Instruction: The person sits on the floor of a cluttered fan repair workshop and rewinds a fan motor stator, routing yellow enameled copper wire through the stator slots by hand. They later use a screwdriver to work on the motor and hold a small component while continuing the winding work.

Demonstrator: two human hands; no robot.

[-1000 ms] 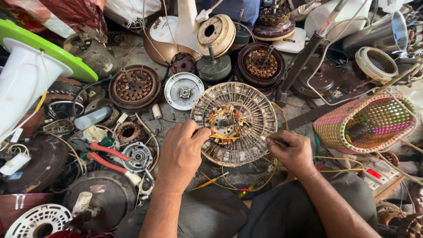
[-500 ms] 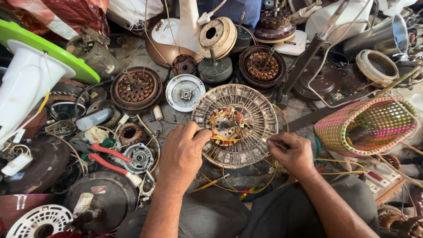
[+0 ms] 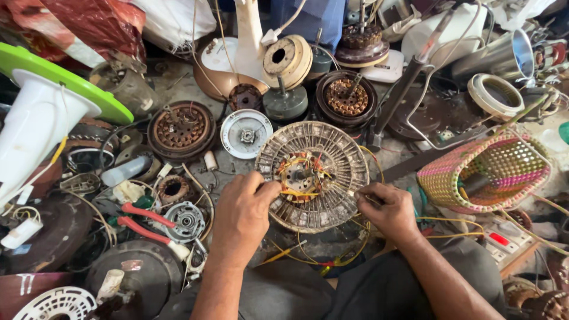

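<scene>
A round fan motor stator (image 3: 332, 154) with dusty windings and yellow and red wires at its hub lies in front of me. My left hand (image 3: 244, 213) grips its lower left rim, fingers curled over the edge. My right hand (image 3: 386, 208) rests at the lower right rim, pinching a thin tool or wire end that points toward the hub; what it pinches is too small to tell. Loose yellow wires (image 3: 308, 256) trail beneath the stator.
Red-handled pliers (image 3: 139, 222) lie at left among small motor parts. A rusty rotor (image 3: 181, 129), a white round cover (image 3: 246, 133) and another rotor (image 3: 345, 98) sit behind. A woven pink and green basket (image 3: 489, 175) stands at right, a green and white fan base (image 3: 50, 101) at left.
Both hands stay at the stator's rim with only slight shifts of the fingers. The view has drifted a little.
</scene>
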